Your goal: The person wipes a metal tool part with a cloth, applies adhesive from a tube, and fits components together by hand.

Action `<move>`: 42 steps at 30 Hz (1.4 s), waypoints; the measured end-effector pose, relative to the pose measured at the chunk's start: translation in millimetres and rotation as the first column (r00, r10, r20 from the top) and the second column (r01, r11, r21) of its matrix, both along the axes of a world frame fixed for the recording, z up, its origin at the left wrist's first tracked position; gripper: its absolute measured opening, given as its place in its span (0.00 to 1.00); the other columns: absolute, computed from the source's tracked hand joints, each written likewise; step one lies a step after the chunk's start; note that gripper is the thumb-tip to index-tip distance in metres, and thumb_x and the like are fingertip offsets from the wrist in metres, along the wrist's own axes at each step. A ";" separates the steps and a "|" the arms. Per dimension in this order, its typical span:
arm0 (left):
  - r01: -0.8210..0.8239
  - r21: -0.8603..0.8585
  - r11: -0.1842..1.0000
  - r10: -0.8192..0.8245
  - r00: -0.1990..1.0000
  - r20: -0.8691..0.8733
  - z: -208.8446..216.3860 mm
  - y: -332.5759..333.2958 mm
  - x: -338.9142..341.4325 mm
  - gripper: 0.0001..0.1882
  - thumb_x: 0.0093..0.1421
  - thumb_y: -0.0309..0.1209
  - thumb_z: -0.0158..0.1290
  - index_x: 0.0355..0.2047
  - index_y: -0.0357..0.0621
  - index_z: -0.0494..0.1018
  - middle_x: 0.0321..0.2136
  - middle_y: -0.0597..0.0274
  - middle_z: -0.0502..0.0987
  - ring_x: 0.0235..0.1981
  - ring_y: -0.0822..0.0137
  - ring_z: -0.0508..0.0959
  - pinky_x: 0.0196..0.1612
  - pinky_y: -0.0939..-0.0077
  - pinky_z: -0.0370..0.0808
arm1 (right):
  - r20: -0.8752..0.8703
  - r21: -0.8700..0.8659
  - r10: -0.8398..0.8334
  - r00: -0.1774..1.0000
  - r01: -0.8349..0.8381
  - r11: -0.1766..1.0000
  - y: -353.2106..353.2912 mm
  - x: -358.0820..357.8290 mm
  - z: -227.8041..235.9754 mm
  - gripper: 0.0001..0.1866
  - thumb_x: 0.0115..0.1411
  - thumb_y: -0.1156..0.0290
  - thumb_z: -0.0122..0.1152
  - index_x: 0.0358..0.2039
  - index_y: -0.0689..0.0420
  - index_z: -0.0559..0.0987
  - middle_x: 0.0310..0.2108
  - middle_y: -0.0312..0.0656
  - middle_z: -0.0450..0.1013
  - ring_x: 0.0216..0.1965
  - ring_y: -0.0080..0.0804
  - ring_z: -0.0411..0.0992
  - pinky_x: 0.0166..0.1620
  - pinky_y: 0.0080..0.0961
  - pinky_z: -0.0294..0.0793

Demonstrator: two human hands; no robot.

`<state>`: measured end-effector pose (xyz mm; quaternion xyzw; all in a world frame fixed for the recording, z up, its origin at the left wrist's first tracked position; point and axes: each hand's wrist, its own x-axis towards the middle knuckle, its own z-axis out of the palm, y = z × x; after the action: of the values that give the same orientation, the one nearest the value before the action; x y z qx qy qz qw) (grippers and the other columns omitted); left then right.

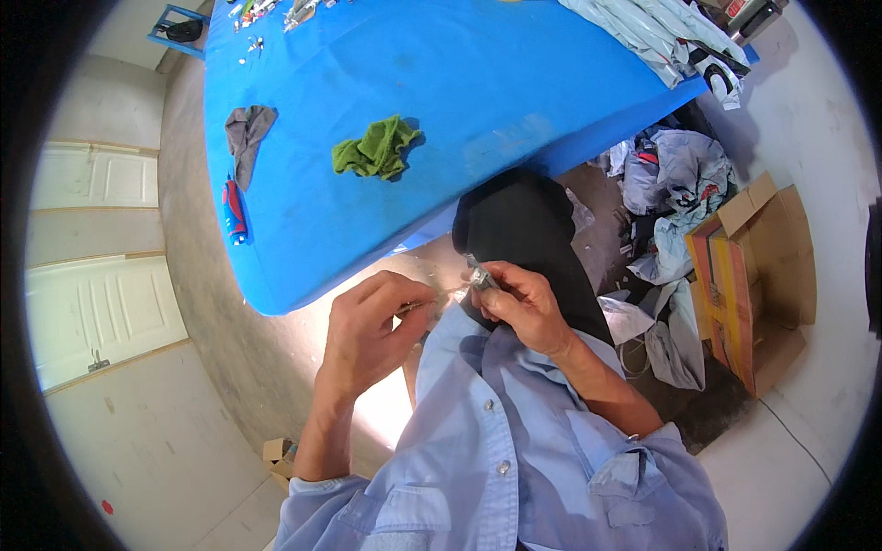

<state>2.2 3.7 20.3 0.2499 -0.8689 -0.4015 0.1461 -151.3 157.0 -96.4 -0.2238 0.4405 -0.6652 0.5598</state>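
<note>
Above my lap, my left hand is closed, its thumb and fingertips pinching a small thin piece too small to name. Across from it, my right hand grips a small grey metal-looking part between thumb and fingers. The two hands are a short gap apart, and a faint thin strand seems to run between them. Beyond them is the near edge of a table with a blue cover. A crumpled green cloth lies on it.
On the table's left lie a grey cloth and a red-and-blue handheld object. Small parts are scattered at the far left. Plastic bags lie at the far right. Beside my leg are more crumpled bags and an open cardboard box.
</note>
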 end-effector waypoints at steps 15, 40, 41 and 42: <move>0.113 -0.217 0.970 -0.122 0.992 -0.028 -7.2 1.6 3.5 0.10 0.51 0.19 0.68 0.34 0.44 0.83 0.32 0.60 0.83 0.32 0.62 0.83 0.32 0.70 0.79 | -0.028 -0.020 0.043 0.999 -0.044 0.999 3.4 0.4 9.6 0.13 0.66 0.76 0.58 0.50 0.64 0.81 0.39 0.34 0.78 0.41 0.17 0.72 0.45 0.20 0.73; 0.177 -0.066 0.982 -0.176 0.984 0.025 -7.8 4.1 3.9 0.08 0.56 0.16 0.63 0.35 0.39 0.80 0.32 0.58 0.84 0.30 0.63 0.84 0.31 0.72 0.79 | -0.174 -0.002 0.075 0.982 -0.077 0.997 3.3 -1.4 14.5 0.11 0.63 0.74 0.57 0.42 0.65 0.81 0.30 0.36 0.76 0.33 0.18 0.71 0.38 0.23 0.73; 0.161 -0.037 0.986 -0.160 0.987 0.034 -8.6 4.7 5.2 0.08 0.56 0.16 0.63 0.35 0.39 0.79 0.31 0.58 0.84 0.30 0.63 0.84 0.30 0.73 0.79 | -0.183 0.001 0.076 0.980 -0.077 0.997 2.6 -1.6 15.4 0.10 0.63 0.74 0.57 0.41 0.65 0.81 0.30 0.35 0.75 0.33 0.18 0.71 0.38 0.23 0.72; 0.162 -0.040 0.986 -0.161 0.987 0.028 -10.3 4.5 6.1 0.08 0.56 0.16 0.63 0.35 0.39 0.79 0.31 0.58 0.84 0.29 0.63 0.84 0.30 0.73 0.79 | -0.199 0.001 0.073 0.977 -0.074 0.997 2.2 -2.1 16.1 0.10 0.63 0.74 0.57 0.41 0.65 0.81 0.29 0.35 0.75 0.32 0.18 0.70 0.37 0.23 0.72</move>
<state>8.2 8.2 10.0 0.1804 -0.8963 -0.3904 0.1079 -153.3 159.2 -80.3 -0.3074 0.4835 -0.6197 0.5364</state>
